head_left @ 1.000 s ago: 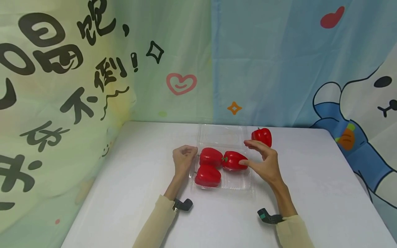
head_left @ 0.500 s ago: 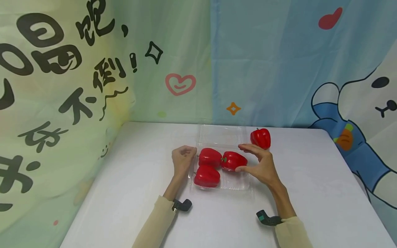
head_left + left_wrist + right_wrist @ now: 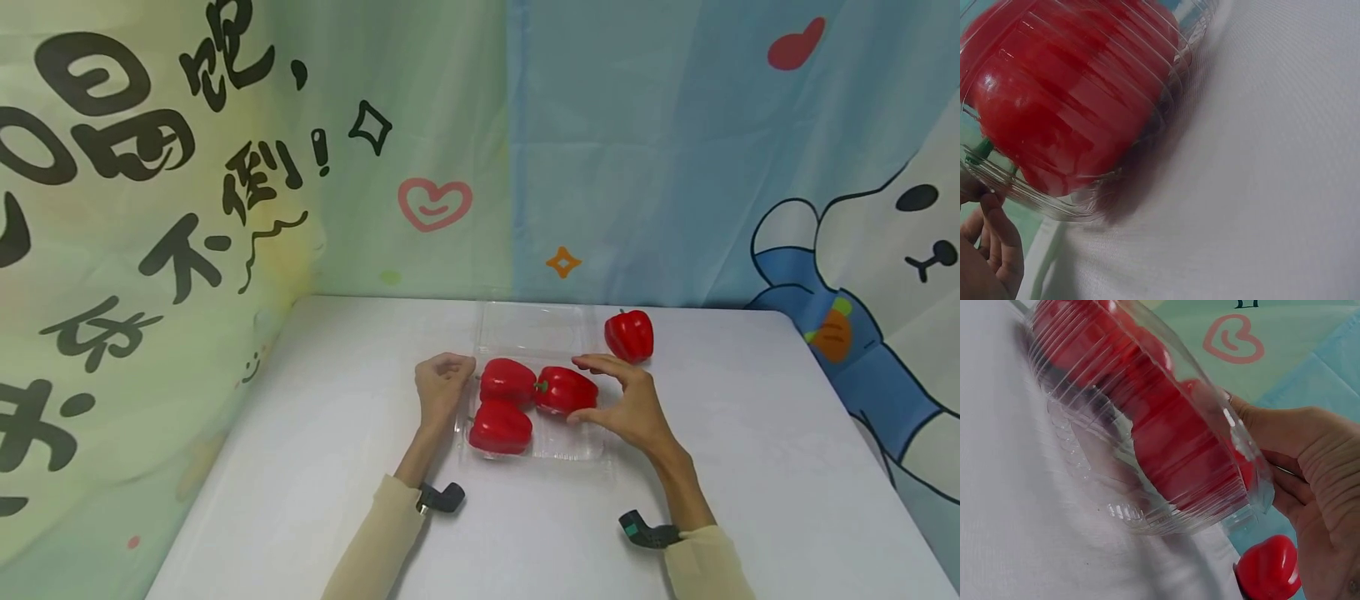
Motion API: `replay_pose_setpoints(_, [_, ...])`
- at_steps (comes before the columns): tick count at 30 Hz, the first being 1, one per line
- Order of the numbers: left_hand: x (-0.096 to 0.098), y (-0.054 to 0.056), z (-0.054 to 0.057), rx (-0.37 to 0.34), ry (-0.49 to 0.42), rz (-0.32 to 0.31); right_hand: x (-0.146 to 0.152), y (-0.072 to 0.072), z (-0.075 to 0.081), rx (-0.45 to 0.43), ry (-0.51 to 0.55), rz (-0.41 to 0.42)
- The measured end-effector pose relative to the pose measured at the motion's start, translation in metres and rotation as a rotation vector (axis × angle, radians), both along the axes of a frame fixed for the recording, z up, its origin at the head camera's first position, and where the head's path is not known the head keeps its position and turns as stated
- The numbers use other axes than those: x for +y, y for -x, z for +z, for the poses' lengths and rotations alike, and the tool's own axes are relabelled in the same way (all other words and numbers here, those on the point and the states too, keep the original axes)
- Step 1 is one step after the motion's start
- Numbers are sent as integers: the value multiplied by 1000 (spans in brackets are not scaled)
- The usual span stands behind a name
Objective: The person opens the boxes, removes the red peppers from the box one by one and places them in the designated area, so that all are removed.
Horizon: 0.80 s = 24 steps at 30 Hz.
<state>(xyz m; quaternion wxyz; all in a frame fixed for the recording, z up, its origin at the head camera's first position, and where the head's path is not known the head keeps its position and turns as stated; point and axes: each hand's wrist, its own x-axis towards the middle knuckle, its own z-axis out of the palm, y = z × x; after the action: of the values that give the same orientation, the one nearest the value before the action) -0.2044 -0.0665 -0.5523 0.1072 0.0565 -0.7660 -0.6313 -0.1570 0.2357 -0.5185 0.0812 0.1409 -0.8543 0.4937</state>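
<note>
A clear plastic clamshell box [image 3: 572, 443] lies open on the table with three red bell peppers in it: one at the back left [image 3: 507, 380], one at the front left [image 3: 500, 427] and one at the back right [image 3: 566, 390]. My left hand [image 3: 442, 385] pinches the box's left rim between thumb and finger, as the left wrist view shows at the rim [image 3: 1035, 199]. Over the box's right side is my right hand [image 3: 626, 400]. Its thumb and fingers are spread apart around the end of the back-right pepper, not closed on it.
Another red bell pepper [image 3: 629, 336] stands on the white table [image 3: 750, 442], just behind my right hand. The box's transparent lid [image 3: 536, 327] lies folded back towards the rear edge. A printed cloth backdrop [image 3: 637, 167] rises behind the table.
My right thumb has come off the back-right pepper and sits lower, while the fingers have shifted left. The left hand keeps its place at the rim, and the peppers stay put.
</note>
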Motion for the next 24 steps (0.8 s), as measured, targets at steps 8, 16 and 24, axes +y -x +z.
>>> replay_pose_setpoints(8, [0,-1,1,12,-18,-5,-1,-1,-4,4,-41,-4])
replay_pose_setpoints(16, [1,-1,0,12,-20,-10,-1,0,-6,34,-77,-12])
replay_pose_setpoints(24, [0,-1,0,18,-31,-12,-2,1,-7,31,-101,-10])
